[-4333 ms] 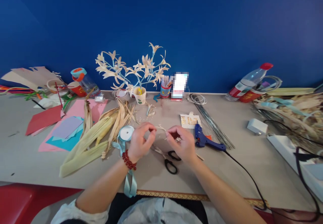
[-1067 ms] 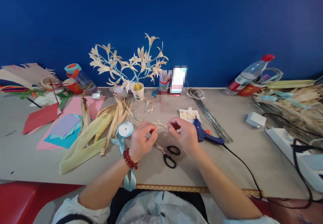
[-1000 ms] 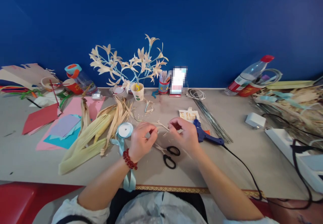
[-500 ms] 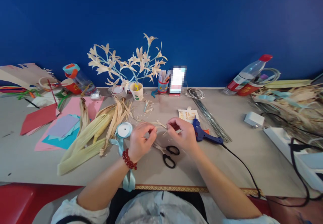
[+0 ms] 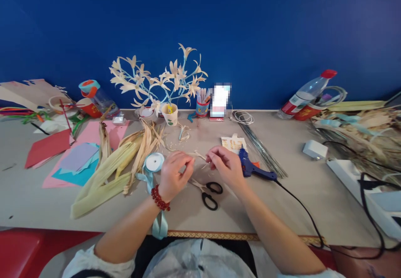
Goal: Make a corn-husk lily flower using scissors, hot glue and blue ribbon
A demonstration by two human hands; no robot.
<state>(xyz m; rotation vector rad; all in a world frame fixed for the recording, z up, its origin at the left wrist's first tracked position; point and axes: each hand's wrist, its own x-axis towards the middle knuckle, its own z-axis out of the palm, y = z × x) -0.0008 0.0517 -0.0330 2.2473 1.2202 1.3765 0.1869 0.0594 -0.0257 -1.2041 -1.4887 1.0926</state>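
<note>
My left hand (image 5: 176, 171) is closed in a pinch over the table, a red bead bracelet (image 5: 159, 198) on its wrist. What its fingertips hold is too small to make out. Facing it, my right hand (image 5: 226, 164) pinches the end of a thin pale strip (image 5: 199, 155), which looks like corn husk and runs toward the left fingers. Black-handled scissors (image 5: 209, 195) lie between and below the hands, the blade tips hidden under the left one. A roll of light blue ribbon (image 5: 154, 162) sits left of my left hand. Right of my right hand rests a blue glue gun (image 5: 250, 166).
Corn husks (image 5: 106, 178) and coloured paper (image 5: 75, 161) spread over the left side. Husk flowers (image 5: 171, 75) stand in a paper cup (image 5: 170, 115) at the back, near a phone (image 5: 220, 102). Wires (image 5: 263, 148), a bottle (image 5: 308, 94) and a power strip (image 5: 347, 178) lie rightward.
My right fingers have shifted slightly and bent closer together around the strip's end. My left hand stays almost where it was, and the objects on the table have not moved.
</note>
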